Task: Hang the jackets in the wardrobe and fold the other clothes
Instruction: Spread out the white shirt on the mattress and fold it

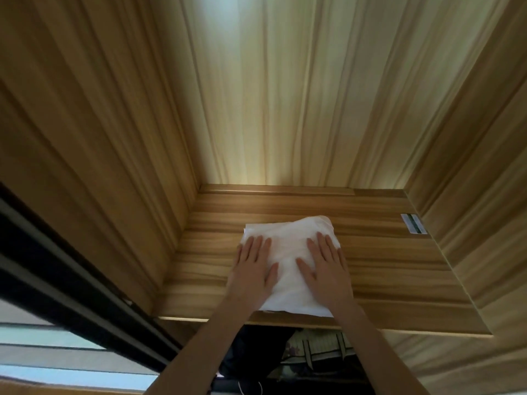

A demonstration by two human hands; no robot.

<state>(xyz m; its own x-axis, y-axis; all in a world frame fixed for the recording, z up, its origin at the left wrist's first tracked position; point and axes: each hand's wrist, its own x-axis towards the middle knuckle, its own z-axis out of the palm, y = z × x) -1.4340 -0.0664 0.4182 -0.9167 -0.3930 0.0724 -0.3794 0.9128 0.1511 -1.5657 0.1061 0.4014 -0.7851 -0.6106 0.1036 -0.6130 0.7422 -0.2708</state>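
A folded white garment lies on a wooden wardrobe shelf, left of the shelf's middle. My left hand rests flat on its left part, fingers straight and pointing to the back. On the garment's right part my right hand lies flat in the same way. Both arms reach in from below the shelf's front edge.
Wooden walls close the shelf in on the left, back and right. A small label is stuck at the shelf's back right. Below the shelf hang dark and patterned clothes. A dark door frame runs along the left.
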